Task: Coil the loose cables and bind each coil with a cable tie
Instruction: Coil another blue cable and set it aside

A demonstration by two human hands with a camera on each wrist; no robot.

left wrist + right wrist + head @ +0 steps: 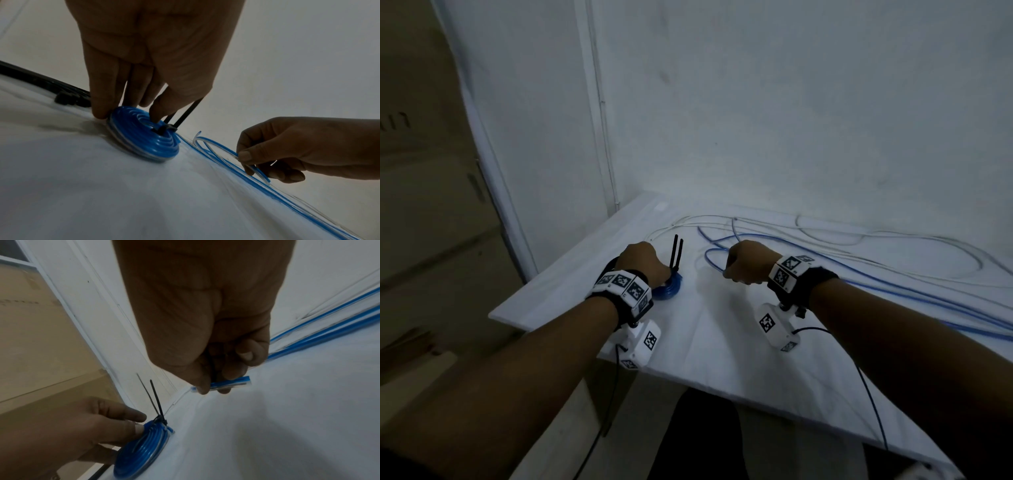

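A tight blue coil [669, 287] [148, 138] [141, 447] lies on the white table [722, 342], bound by black cable ties [180, 115] [156, 400] whose two tails [677, 253] stick up. My left hand [643, 263] [148, 65] [72, 426] grips the coil, fingertips on its outer rim and thumb in its centre. To the right, my right hand [746, 263] [298, 146] [205, 321] pinches the end of a loose blue cable [226, 152] [230, 382] between thumb and fingers, just above the table. The rest of that cable [893, 287] trails off to the right.
Loose white cables [859, 240] loop along the back of the table by the wall. A bundle of spare black cable ties [51, 87] lies behind my left hand. The table's left edge [524, 308] is close to the coil; a door stands beyond it.
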